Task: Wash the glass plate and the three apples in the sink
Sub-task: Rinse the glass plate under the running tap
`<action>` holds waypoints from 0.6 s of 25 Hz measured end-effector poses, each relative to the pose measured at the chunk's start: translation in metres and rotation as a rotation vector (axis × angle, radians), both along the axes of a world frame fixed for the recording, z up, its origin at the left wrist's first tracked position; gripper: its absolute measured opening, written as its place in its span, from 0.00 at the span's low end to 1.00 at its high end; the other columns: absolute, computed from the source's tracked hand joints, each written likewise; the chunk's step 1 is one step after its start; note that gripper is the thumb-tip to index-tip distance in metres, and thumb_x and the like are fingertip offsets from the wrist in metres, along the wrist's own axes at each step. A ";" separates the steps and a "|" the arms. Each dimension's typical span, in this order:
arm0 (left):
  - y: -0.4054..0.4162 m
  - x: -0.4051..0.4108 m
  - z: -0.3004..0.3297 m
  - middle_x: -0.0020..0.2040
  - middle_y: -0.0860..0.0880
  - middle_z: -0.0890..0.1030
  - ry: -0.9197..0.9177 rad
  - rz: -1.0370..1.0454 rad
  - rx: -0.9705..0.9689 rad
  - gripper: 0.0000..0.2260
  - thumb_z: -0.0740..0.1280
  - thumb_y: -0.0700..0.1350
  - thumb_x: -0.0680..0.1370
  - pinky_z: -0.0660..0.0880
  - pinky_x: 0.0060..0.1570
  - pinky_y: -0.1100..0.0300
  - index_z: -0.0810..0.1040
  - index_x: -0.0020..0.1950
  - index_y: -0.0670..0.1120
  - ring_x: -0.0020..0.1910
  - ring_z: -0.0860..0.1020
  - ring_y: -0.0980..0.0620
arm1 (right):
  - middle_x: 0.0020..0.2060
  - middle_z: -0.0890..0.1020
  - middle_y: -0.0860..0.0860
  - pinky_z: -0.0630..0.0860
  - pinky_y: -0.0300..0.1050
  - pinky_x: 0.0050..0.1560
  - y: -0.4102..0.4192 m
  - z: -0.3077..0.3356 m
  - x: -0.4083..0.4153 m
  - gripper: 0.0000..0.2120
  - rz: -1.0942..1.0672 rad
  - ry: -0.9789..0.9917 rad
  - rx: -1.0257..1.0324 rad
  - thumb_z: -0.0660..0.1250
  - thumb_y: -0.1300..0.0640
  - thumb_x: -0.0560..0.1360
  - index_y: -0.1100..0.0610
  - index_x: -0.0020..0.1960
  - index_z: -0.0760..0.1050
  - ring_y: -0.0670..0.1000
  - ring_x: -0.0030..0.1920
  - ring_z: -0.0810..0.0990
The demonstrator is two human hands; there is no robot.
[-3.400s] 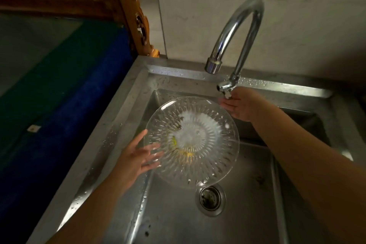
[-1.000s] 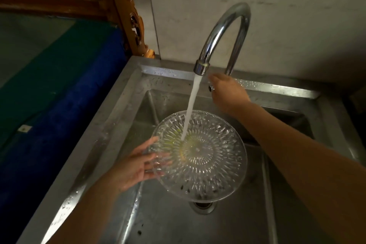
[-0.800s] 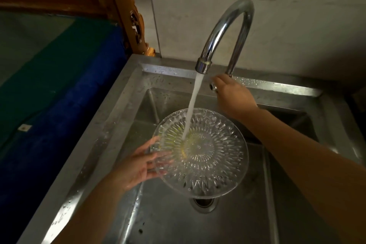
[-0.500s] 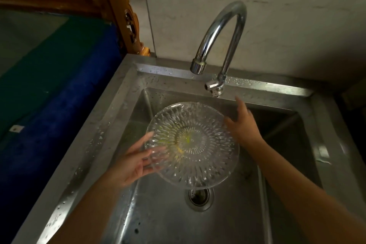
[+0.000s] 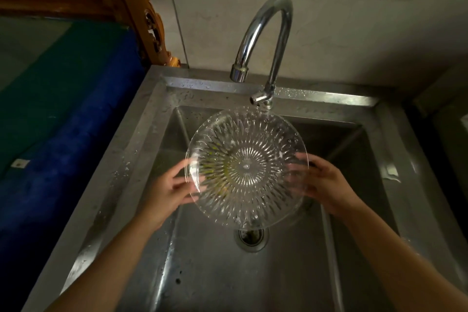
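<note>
- Two hands grip one glass plate [image 5: 247, 167] over the sink [image 5: 141, 149]: left hand [image 5: 168, 191] at its left rim, right hand [image 5: 323, 182] at its right.
- Plate sits tilted, beneath the faucet [image 5: 266, 33], above the drain [image 5: 251, 237].

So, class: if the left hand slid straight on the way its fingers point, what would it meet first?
The left hand already touches the glass plate; farther on, probably the right hand, though depth is unclear.

Dim pale wall [image 5: 354, 7], carved wooden furniture [image 5: 121, 2] at left
</note>
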State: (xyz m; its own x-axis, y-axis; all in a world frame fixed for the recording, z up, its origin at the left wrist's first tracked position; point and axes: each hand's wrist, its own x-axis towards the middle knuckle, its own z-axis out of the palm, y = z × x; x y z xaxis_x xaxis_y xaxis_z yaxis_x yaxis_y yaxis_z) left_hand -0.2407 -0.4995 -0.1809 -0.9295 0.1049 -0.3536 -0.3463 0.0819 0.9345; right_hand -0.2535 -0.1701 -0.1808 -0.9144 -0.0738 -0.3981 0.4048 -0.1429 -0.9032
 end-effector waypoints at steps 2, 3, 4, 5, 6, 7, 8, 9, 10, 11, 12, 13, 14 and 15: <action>0.006 0.007 0.002 0.48 0.50 0.85 0.058 0.048 -0.038 0.23 0.63 0.33 0.75 0.81 0.40 0.61 0.70 0.65 0.54 0.46 0.84 0.51 | 0.49 0.85 0.54 0.82 0.53 0.46 0.004 0.001 0.011 0.23 -0.012 0.061 -0.027 0.71 0.63 0.63 0.55 0.58 0.76 0.56 0.48 0.84; 0.009 0.009 0.004 0.50 0.49 0.84 0.101 0.055 -0.066 0.21 0.63 0.34 0.76 0.81 0.40 0.62 0.71 0.62 0.57 0.47 0.84 0.53 | 0.48 0.85 0.54 0.82 0.52 0.45 0.006 0.001 0.014 0.24 -0.024 0.084 -0.044 0.72 0.62 0.62 0.55 0.58 0.76 0.55 0.48 0.84; 0.012 0.011 0.007 0.50 0.49 0.83 0.146 0.050 -0.092 0.20 0.63 0.35 0.76 0.80 0.40 0.63 0.72 0.59 0.59 0.47 0.83 0.54 | 0.48 0.85 0.53 0.82 0.50 0.45 0.007 0.001 0.018 0.24 -0.039 0.106 -0.059 0.73 0.60 0.61 0.55 0.57 0.77 0.54 0.49 0.84; 0.015 0.012 0.010 0.50 0.49 0.83 0.186 0.043 -0.107 0.19 0.63 0.36 0.76 0.80 0.40 0.65 0.71 0.59 0.60 0.47 0.83 0.56 | 0.48 0.85 0.53 0.82 0.49 0.45 0.008 0.001 0.022 0.23 -0.056 0.125 -0.070 0.74 0.60 0.61 0.54 0.56 0.78 0.54 0.49 0.84; 0.018 0.013 0.014 0.51 0.49 0.82 0.214 0.035 -0.111 0.19 0.63 0.37 0.76 0.79 0.39 0.66 0.71 0.60 0.58 0.47 0.83 0.58 | 0.48 0.85 0.53 0.82 0.50 0.46 0.009 0.002 0.025 0.21 -0.081 0.139 -0.077 0.73 0.60 0.62 0.53 0.55 0.79 0.54 0.49 0.84; 0.020 0.015 0.017 0.51 0.48 0.82 0.234 0.026 -0.117 0.19 0.62 0.36 0.77 0.79 0.39 0.68 0.70 0.64 0.54 0.46 0.83 0.60 | 0.48 0.85 0.53 0.82 0.51 0.47 0.011 0.002 0.030 0.19 -0.112 0.146 -0.082 0.71 0.62 0.64 0.52 0.55 0.79 0.54 0.49 0.84; 0.023 0.016 0.020 0.52 0.48 0.81 0.247 0.019 -0.122 0.20 0.62 0.36 0.77 0.78 0.39 0.68 0.68 0.67 0.51 0.46 0.83 0.61 | 0.48 0.85 0.53 0.82 0.51 0.48 0.012 0.003 0.035 0.18 -0.140 0.148 -0.084 0.70 0.63 0.65 0.52 0.54 0.79 0.54 0.49 0.84; 0.025 0.017 0.025 0.52 0.47 0.81 0.262 0.011 -0.130 0.22 0.62 0.36 0.77 0.79 0.39 0.68 0.66 0.69 0.49 0.46 0.82 0.61 | 0.48 0.85 0.52 0.82 0.52 0.48 0.014 0.006 0.041 0.18 -0.164 0.151 -0.085 0.69 0.64 0.66 0.51 0.54 0.79 0.54 0.49 0.84; 0.028 0.018 0.030 0.52 0.47 0.81 0.274 0.000 -0.133 0.22 0.62 0.36 0.77 0.79 0.41 0.67 0.65 0.70 0.48 0.46 0.83 0.60 | 0.48 0.85 0.52 0.82 0.52 0.48 0.016 0.010 0.046 0.19 -0.184 0.154 -0.084 0.69 0.64 0.66 0.51 0.55 0.79 0.54 0.49 0.84; 0.031 0.019 0.035 0.52 0.47 0.81 0.281 -0.015 -0.129 0.23 0.62 0.36 0.77 0.80 0.42 0.66 0.64 0.71 0.48 0.46 0.83 0.60 | 0.48 0.85 0.53 0.82 0.52 0.48 0.018 0.014 0.052 0.19 -0.201 0.158 -0.086 0.68 0.64 0.66 0.52 0.56 0.79 0.55 0.49 0.84; 0.034 0.021 0.042 0.51 0.47 0.81 0.282 -0.035 -0.120 0.23 0.62 0.35 0.77 0.80 0.42 0.65 0.64 0.71 0.48 0.45 0.83 0.59 | 0.49 0.85 0.53 0.82 0.52 0.48 0.022 0.020 0.058 0.20 -0.219 0.160 -0.088 0.68 0.65 0.66 0.53 0.57 0.78 0.55 0.49 0.84; 0.039 0.023 0.050 0.51 0.47 0.81 0.282 -0.058 -0.107 0.24 0.62 0.35 0.76 0.80 0.41 0.65 0.64 0.71 0.48 0.45 0.83 0.59 | 0.48 0.85 0.53 0.82 0.52 0.47 0.026 0.029 0.066 0.21 -0.235 0.161 -0.092 0.68 0.65 0.65 0.54 0.57 0.78 0.56 0.49 0.84; 0.044 0.026 0.060 0.50 0.47 0.82 0.282 -0.081 -0.105 0.23 0.62 0.35 0.76 0.80 0.40 0.65 0.64 0.70 0.49 0.44 0.83 0.58 | 0.48 0.84 0.54 0.82 0.51 0.45 0.032 0.040 0.075 0.22 -0.251 0.160 -0.089 0.69 0.66 0.64 0.55 0.58 0.77 0.56 0.48 0.84; 0.049 0.028 0.067 0.50 0.46 0.82 0.277 -0.095 -0.114 0.23 0.63 0.35 0.76 0.80 0.40 0.63 0.65 0.69 0.49 0.44 0.84 0.56 | 0.46 0.84 0.54 0.83 0.50 0.42 0.036 0.050 0.082 0.23 -0.263 0.148 -0.083 0.69 0.67 0.64 0.56 0.59 0.77 0.55 0.46 0.85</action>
State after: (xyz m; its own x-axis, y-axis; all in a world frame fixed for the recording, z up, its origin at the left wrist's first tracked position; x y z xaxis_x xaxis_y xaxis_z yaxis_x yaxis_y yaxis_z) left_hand -0.2129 -0.4506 -0.1139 -0.9801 0.1700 -0.1030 -0.0657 0.2118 0.9751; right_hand -0.1714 -0.1339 -0.1312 -0.9540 0.1460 -0.2618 0.2091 -0.3013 -0.9303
